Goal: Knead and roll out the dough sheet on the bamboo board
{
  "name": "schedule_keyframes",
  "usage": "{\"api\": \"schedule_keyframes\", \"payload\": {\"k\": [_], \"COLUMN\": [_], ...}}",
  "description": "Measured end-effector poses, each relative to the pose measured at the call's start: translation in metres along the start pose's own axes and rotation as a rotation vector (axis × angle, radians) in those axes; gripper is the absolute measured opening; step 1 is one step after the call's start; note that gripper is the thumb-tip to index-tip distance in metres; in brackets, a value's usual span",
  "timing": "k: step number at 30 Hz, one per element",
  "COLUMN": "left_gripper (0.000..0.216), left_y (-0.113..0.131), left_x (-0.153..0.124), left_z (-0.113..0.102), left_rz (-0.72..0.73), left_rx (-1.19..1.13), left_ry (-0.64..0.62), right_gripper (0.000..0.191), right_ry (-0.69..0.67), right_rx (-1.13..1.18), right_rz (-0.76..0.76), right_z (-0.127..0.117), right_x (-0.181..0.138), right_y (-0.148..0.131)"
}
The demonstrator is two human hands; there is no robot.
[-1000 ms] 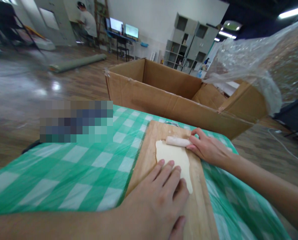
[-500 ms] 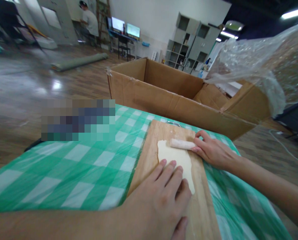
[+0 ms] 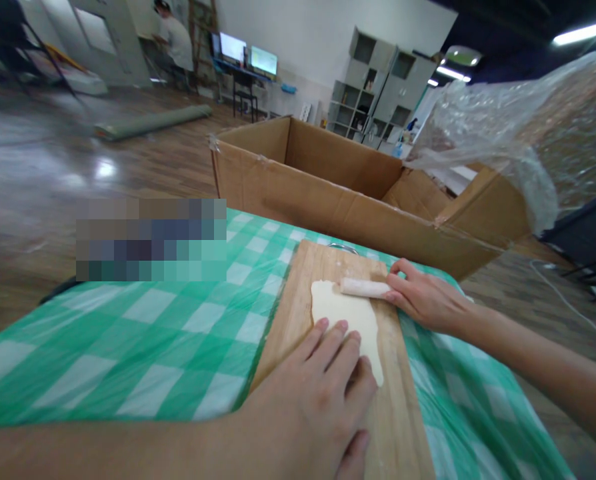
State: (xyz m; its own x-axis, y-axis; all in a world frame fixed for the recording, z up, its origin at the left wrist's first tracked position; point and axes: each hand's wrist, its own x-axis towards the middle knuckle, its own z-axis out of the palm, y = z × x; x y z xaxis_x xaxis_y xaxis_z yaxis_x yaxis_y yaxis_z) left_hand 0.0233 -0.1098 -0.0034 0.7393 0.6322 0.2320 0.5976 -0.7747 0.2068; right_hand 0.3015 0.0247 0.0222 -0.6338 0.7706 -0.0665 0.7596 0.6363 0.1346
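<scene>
A thin sheet of pale dough (image 3: 345, 310) lies flat on a wooden cutting board (image 3: 401, 393). My left hand (image 3: 321, 390) rests on the near part of the dough with its fingers stretched out, hiding some of it. At the far right end of the dough, my right hand (image 3: 421, 297) grips one end of a short, floury rolling pin (image 3: 363, 287) between thumb and fingers. The pin lies across the dough's upper edge, and its right end is hidden in the hand.
A green-and-white checked tablecloth (image 3: 178, 347) covers the table under the board. Beyond the table edge stands a large open cardboard box (image 3: 338, 197), with plastic wrap (image 3: 483, 127) at its right. A person (image 3: 175, 43) sits far back, and a rolled mat (image 3: 153, 122) lies on the floor.
The view has shifted slightly, so most things appear a little further left. Relative to the board, both hands and the rolling pin look almost the same.
</scene>
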Motion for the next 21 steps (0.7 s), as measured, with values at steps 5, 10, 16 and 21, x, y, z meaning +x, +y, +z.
{"api": "schedule_keyframes", "payload": {"k": [5,10,16,21], "left_gripper": [0.05,0.051,0.052,0.052], "left_y": [0.002,0.001,0.001,0.002], "left_x": [-0.001,-0.003,-0.001,-0.002], "left_z": [-0.003,-0.002,0.0,-0.005], "left_rz": [-0.013,0.009,-0.01,-0.02], "left_rx": [-0.011,-0.019,-0.019,-0.043], "left_ry": [-0.011,-0.001,0.001,-0.021], "right_gripper": [0.046,0.046,0.048,0.047], "right_ry": [-0.031,-0.009,-0.002,-0.031], "right_rx": [0.118,0.209,0.066,0.212], "right_rz": [-0.014,0.032,0.012,-0.006], "right_z": [-0.006,0.0,0.005,0.004], "right_x": [0.001,-0.008,-0.005,0.002], "right_y": [-0.001,-0.003,0.005,0.009]}}
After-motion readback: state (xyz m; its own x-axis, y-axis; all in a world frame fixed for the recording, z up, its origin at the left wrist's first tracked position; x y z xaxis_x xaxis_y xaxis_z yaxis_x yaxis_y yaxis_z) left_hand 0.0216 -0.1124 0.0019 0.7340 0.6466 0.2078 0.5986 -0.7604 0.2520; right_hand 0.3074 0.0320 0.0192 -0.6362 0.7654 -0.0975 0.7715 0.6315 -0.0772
